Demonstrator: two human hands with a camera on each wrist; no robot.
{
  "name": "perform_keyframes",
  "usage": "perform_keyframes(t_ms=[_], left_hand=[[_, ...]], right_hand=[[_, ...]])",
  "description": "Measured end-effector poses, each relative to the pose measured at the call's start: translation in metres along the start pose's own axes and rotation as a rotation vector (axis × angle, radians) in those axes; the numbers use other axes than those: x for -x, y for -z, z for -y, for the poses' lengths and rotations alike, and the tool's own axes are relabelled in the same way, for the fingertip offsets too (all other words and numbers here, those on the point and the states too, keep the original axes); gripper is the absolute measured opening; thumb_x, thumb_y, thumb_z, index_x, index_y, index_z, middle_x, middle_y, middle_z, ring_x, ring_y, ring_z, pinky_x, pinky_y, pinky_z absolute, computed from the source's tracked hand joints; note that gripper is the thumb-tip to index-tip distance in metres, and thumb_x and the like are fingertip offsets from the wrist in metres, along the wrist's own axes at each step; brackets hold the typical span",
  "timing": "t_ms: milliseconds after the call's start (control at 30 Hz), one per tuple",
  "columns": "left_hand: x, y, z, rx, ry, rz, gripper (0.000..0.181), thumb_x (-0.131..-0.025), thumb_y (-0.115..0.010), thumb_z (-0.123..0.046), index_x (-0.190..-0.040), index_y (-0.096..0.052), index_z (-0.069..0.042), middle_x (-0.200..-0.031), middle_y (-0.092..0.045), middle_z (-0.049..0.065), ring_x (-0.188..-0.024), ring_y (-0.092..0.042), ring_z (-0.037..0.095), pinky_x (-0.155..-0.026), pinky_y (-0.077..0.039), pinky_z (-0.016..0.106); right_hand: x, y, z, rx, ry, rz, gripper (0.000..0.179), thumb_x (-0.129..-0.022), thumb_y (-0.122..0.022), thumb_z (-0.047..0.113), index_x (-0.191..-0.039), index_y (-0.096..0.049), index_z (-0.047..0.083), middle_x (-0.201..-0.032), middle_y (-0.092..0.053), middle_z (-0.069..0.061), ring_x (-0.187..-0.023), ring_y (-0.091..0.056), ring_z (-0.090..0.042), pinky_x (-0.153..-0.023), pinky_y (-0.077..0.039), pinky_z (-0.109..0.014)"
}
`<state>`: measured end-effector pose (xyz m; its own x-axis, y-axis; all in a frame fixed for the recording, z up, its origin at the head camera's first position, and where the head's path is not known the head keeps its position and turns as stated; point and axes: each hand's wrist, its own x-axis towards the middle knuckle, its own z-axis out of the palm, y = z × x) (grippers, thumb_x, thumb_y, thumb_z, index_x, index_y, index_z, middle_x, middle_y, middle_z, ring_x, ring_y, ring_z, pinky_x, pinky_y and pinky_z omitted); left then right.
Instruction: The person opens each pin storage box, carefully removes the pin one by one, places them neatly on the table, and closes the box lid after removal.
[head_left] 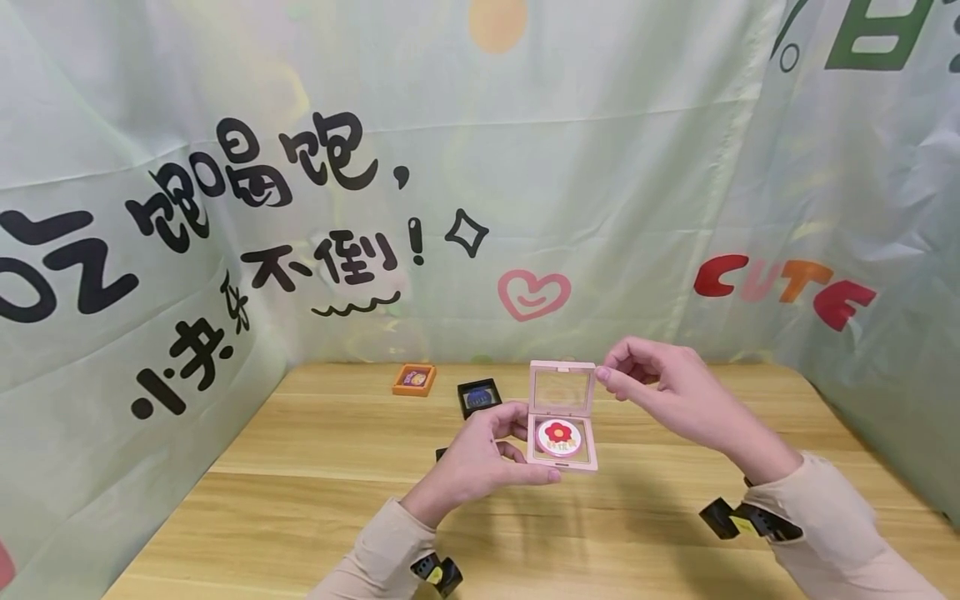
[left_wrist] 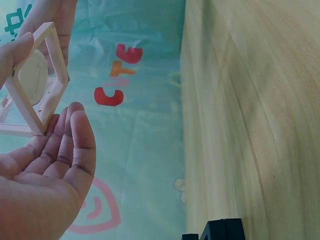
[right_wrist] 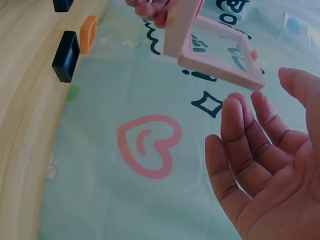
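While left hand point(head_left: 480, 461) grips pink case point(head_left: 562, 417), right hand point(head_left: 686, 393) beside its lid point(head_left: 561, 390), thumb point(right_wrist: 301, 86) and fingers point(right_wrist: 236, 132) apart.

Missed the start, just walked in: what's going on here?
A person's left hand holds an open pink case with a flower badge inside. The right hand is by the raised lid; whether they touch is unclear. An orange case and a black case lie on the table beyond.
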<state>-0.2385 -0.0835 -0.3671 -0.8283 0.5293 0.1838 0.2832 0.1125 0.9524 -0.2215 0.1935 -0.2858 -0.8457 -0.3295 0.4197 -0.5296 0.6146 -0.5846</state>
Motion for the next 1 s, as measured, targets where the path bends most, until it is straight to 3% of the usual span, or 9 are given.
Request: perform_keyframes(t_ms=[200,400,600,800,1000], left_hand=[[-0.001,0.001,0.0,-0.014,0.003,-0.006,0.059,-0.08,-0.095,-0.012,-0.134,-0.07,-0.017,-0.113,-0.073,0.0,-0.105,-0.069,0.025,-0.078,-0.061,0.023],[0.0,0.001,-0.001,-0.026,0.003,-0.011,0.058,-0.08,-0.096,-0.014,-0.132,-0.07,-0.017,-0.112,-0.073,-0.001,-0.102,-0.068,0.016,-0.078,-0.06,0.021],[0.0,0.002,0.0,-0.03,0.004,-0.012,0.057,-0.08,-0.095,-0.015,-0.131,-0.071,-0.016,-0.111,-0.073,-0.002,-0.104,-0.069,0.02,-0.077,-0.06,0.021],[0.0,0.003,0.0,-0.035,0.003,-0.005,0.055,-0.081,-0.095,-0.017,-0.131,-0.071,-0.016,-0.111,-0.074,-0.001,-0.103,-0.069,0.02,-0.077,-0.06,0.022],[0.0,0.003,0.0,-0.025,-0.007,0.003,0.056,-0.082,-0.094,-0.017,-0.133,-0.07,-0.016,-0.113,-0.073,-0.001,-0.105,-0.069,0.024,-0.078,-0.06,0.022]], right_hand=[[0.005,0.002,0.01,0.032,0.045,-0.018,0.005,-0.103,-0.075,0.028,-0.102,-0.07,0.027,-0.088,-0.071,0.011,-0.08,-0.067,-0.009,-0.069,-0.054,-0.025],[0.008,0.0,0.021,0.035,0.11,0.038,0.005,-0.102,-0.076,0.027,-0.101,-0.072,0.028,-0.085,-0.07,0.015,-0.079,-0.065,-0.005,-0.066,-0.054,-0.025],[0.008,-0.006,0.029,0.083,0.145,0.132,0.014,-0.095,-0.085,0.027,-0.106,-0.077,0.025,-0.096,-0.074,0.016,-0.087,-0.068,-0.001,-0.073,-0.059,-0.025],[0.006,-0.012,0.032,0.137,0.196,0.149,0.024,-0.089,-0.089,0.02,-0.111,-0.08,0.019,-0.1,-0.076,0.016,-0.09,-0.073,-0.004,-0.083,-0.061,-0.029],[0.006,-0.017,0.035,0.139,0.211,0.159,0.021,-0.092,-0.087,0.023,-0.111,-0.079,0.021,-0.094,-0.073,0.02,-0.088,-0.069,-0.001,-0.075,-0.058,-0.024]])
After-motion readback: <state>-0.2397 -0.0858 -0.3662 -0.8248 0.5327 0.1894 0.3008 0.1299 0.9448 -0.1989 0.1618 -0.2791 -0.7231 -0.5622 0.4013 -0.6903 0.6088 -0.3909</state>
